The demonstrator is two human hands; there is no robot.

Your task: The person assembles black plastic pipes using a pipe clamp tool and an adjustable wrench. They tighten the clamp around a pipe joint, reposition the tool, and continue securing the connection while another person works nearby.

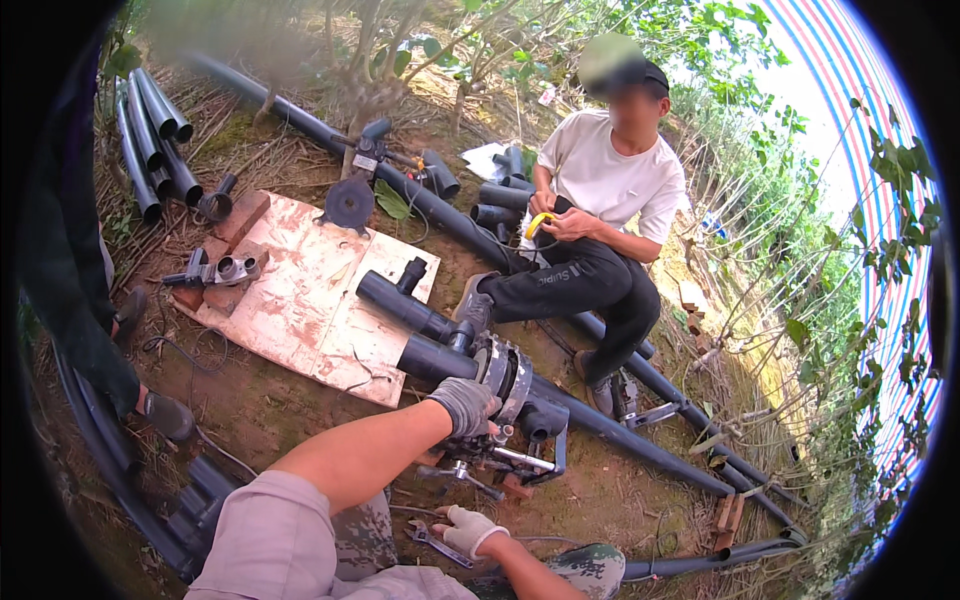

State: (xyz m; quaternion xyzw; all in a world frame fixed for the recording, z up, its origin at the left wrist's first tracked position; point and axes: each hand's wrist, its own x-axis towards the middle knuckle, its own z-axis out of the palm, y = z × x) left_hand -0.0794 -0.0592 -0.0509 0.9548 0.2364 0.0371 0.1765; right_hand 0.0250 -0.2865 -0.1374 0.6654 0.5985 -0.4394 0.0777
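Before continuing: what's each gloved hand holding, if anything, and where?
Left hand: at the metal clamp, near side; hold unclear. Right hand: by the adjustable wrench; hold unclear.

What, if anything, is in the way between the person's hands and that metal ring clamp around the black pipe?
Nothing visible blocks the left hand: it is right at the metal ring clamp and appears to touch it. In this view, a metal crossbar handle lies between the right hand and the clamp.
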